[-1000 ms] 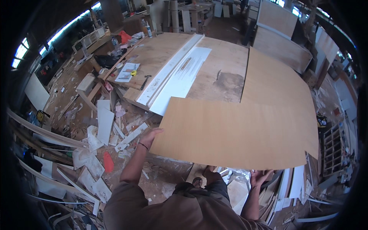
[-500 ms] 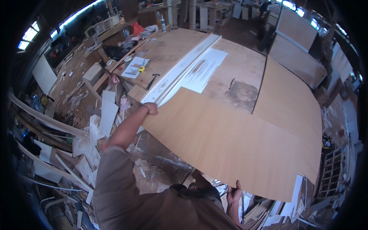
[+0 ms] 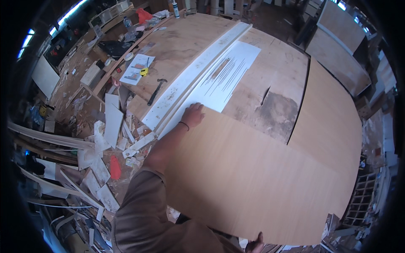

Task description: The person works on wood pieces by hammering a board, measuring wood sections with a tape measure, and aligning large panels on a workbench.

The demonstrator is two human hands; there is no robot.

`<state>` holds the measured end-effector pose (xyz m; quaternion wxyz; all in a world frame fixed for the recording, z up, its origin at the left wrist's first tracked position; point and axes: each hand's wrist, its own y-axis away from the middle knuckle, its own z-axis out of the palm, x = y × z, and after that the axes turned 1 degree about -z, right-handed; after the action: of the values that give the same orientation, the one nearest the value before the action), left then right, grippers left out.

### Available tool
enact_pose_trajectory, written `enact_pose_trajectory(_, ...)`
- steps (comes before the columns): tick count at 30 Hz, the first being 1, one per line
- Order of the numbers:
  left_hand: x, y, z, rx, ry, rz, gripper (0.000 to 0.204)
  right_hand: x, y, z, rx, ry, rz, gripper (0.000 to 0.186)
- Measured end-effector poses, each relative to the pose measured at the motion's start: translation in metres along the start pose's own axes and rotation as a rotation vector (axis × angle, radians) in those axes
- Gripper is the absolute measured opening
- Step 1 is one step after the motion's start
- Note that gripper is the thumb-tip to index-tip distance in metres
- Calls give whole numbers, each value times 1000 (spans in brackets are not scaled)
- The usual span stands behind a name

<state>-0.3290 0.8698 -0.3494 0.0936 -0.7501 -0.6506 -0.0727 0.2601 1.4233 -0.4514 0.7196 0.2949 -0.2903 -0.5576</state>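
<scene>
A large light-brown plywood sheet (image 3: 249, 181) lies across the near side of the worktable, its near edge reaching toward my body. My left hand (image 3: 194, 115) is closed over its far left corner, beside a white sheet with dark streaks (image 3: 228, 71). At the near edge my right hand (image 3: 255, 245) grips the same plywood, thumb on top; its other fingers are hidden below. A similar brown panel (image 3: 327, 114) extends along the right; whether the two overlap or join, I cannot tell. Left of the streaked sheet runs a long white board (image 3: 190, 76).
On the table's left lie a hammer (image 3: 157, 92), a yellow tape measure (image 3: 144, 72) and a printed paper (image 3: 134, 69). A sealant tube (image 3: 175, 9) stands at the far edge. Wood offcuts (image 3: 90, 168) litter the left floor; large boards (image 3: 337, 55) lean at the far right.
My left hand has moved right and inward, and the plywood's left corner has shifted right with it, over the streaked sheet. The view has tilted down; my right hand keeps its near-edge hold.
</scene>
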Motion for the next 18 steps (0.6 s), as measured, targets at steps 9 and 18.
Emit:
enact_pose_trajectory(9, 82, -95, 55, -40, -73, -196, 55, -50, 14, -113, 710, 290, 94, 89)
enact_pose_trajectory(18, 66, -98, 59, 208, 166, -46, 46, 122, 31, 192, 628, 464, -627, 35)
